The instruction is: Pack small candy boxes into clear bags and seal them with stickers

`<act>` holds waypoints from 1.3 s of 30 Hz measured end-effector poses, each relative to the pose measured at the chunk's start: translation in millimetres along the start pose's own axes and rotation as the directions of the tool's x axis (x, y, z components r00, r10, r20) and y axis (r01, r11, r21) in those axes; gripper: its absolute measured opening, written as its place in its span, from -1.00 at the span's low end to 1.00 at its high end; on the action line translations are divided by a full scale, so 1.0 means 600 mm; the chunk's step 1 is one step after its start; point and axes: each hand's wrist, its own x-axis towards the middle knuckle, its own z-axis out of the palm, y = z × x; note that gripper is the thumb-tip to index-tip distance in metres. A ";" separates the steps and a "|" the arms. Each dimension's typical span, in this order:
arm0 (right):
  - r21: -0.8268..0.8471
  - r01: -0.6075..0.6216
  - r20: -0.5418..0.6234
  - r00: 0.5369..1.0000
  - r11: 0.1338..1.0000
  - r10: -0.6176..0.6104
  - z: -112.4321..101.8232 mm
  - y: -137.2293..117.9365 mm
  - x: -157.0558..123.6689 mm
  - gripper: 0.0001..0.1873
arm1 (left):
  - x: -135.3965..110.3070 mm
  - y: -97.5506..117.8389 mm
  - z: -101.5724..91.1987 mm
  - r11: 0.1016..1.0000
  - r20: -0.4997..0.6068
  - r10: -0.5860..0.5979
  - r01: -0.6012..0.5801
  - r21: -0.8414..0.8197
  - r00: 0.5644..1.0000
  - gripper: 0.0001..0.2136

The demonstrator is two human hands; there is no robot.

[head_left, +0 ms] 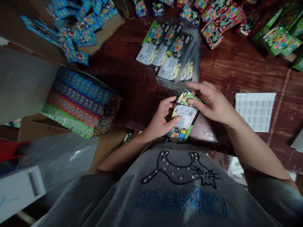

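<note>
Near the table's front edge, both my hands hold a printed packet (187, 114) with a white label panel and black-and-green ends. My left hand (163, 116) grips its left side, thumb lying over the label. My right hand (211, 101) is at the upper right corner, thumb pressed on a green cartoon-printed piece (184, 97). I cannot tell whether that piece is a separate small box or part of the packet. Just beyond my hands lie several similar flat printed packets (168, 67), overlapping, with clear plastic around them.
At left stands an open box (110, 108) with rows of blue, purple, red and green small boxes. Loose blue boxes (82, 34) fill a carton behind it. Red boxes (213, 33) and green boxes (281, 41) lie at back right. A sticker sheet (255, 112) rests at right.
</note>
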 end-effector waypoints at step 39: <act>0.505 -0.207 -0.211 0.912 0.838 0.353 0.100 -0.027 -0.075 -0.71 | 0.041 0.021 -0.051 0.999 -0.004 -0.053 0.053 0.010 0.999 -0.81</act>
